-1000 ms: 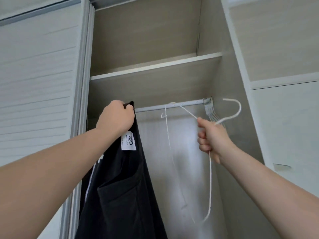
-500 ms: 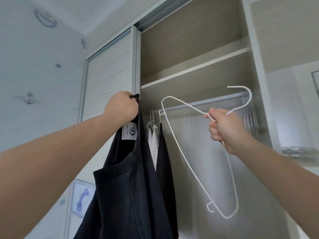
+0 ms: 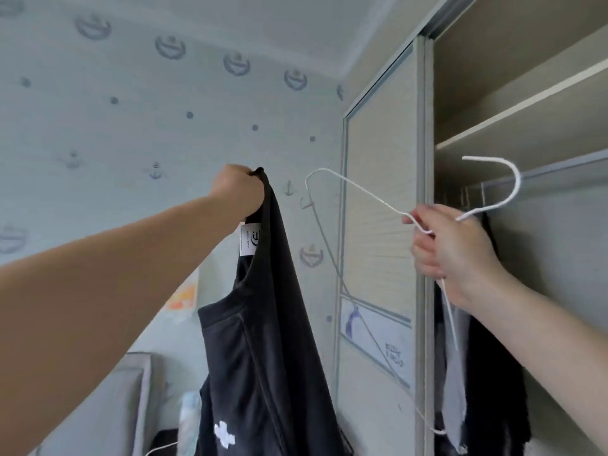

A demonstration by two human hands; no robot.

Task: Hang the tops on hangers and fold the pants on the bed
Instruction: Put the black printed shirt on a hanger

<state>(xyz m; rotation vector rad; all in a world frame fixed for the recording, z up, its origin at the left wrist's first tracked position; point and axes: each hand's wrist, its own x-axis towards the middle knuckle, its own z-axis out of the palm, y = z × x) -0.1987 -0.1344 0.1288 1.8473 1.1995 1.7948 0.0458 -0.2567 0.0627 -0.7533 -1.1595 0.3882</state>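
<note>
The left hand [image 3: 238, 192] is up high, its fingers curled into a fist round the bunched neckline of a black top [image 3: 263, 324]. The top hangs straight down from that grip in front of the anchor-patterned wall [image 3: 131, 126]. A white label [image 3: 250, 240] shows just under the fist, and a white print sits low on the cloth.

The right hand [image 3: 450, 251] is wrapped round the neck of a white wire hanger [image 3: 519, 181]. Its hook curves up and to the right before the open wardrobe [image 3: 424, 225], and its thin frame slants down and left across the sliding door [image 3: 378, 225]. Top and hanger are apart, with a gap of wall between them.

Inside the wardrobe, below a shelf [image 3: 526, 106], runs a rail [image 3: 559, 172]. A dark garment [image 3: 493, 373] and a grey garment [image 3: 455, 390] hang side by side beneath it, partly behind the right forearm.
</note>
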